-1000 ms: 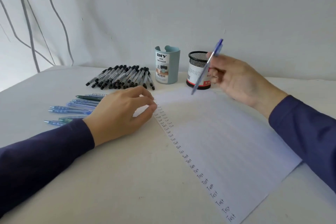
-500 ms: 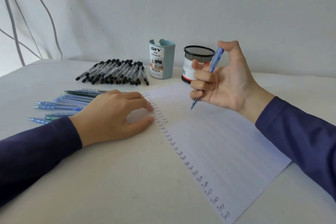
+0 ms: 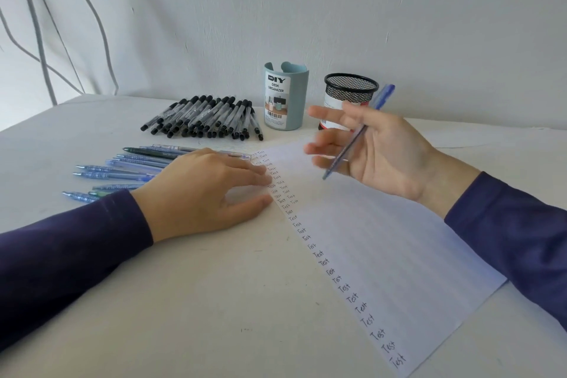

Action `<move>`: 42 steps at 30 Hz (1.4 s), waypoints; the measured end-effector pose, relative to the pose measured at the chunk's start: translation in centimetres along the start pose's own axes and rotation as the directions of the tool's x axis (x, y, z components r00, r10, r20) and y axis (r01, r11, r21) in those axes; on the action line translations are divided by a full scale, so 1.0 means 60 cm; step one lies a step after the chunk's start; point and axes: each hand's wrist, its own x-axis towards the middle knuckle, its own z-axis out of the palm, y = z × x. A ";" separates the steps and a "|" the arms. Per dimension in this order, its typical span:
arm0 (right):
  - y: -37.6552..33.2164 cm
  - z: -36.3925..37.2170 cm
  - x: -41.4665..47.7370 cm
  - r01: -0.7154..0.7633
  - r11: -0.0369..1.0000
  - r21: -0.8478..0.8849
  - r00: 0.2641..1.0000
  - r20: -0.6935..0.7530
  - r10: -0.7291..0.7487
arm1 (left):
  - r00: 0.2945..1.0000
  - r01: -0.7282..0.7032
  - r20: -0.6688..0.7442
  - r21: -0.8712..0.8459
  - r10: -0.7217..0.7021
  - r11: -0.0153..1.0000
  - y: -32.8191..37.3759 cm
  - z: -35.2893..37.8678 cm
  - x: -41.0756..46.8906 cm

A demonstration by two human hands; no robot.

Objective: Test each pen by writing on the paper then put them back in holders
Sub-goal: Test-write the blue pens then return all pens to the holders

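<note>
Right hand [image 3: 380,156]: fingers splayed, blue pen [image 3: 357,132] loosely across them, tip down above the paper [image 3: 383,239].
Left hand [image 3: 202,193]: flat, fingers spread, holding nothing, pinning the paper's left edge.
Advice: settle into a writing grip before touching down beside the "Test" column.
Holders: teal holder [image 3: 286,98] and mesh holder [image 3: 349,92] behind the sheet.
Surface: white table [image 3: 184,301], pens laid out left; white wall behind.

- One view only: head cam, worn, looks fwd & down across the surface [image 3: 184,301] toward the back wall [image 3: 306,9].
- Close in: both forearms enter from bottom corners; wide-angle, edges bend.
- No 2nd view, no shared part.
</note>
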 end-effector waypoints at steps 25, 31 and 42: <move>0.081 0.034 -0.002 0.152 0.634 -0.759 0.922 -0.123 -0.367 | 0.977 -0.008 0.213 -0.016 0.011 1.000 -0.010 0.001 0.000; 0.084 0.037 0.000 0.158 0.635 -0.756 0.927 -0.108 -0.360 | 0.977 -0.010 0.215 0.003 0.009 1.000 -0.006 -0.002 0.002; 0.082 0.040 -0.002 0.138 0.625 -0.768 0.934 -0.110 -0.341 | 0.978 -0.025 0.206 0.009 0.023 1.000 -0.006 -0.002 0.001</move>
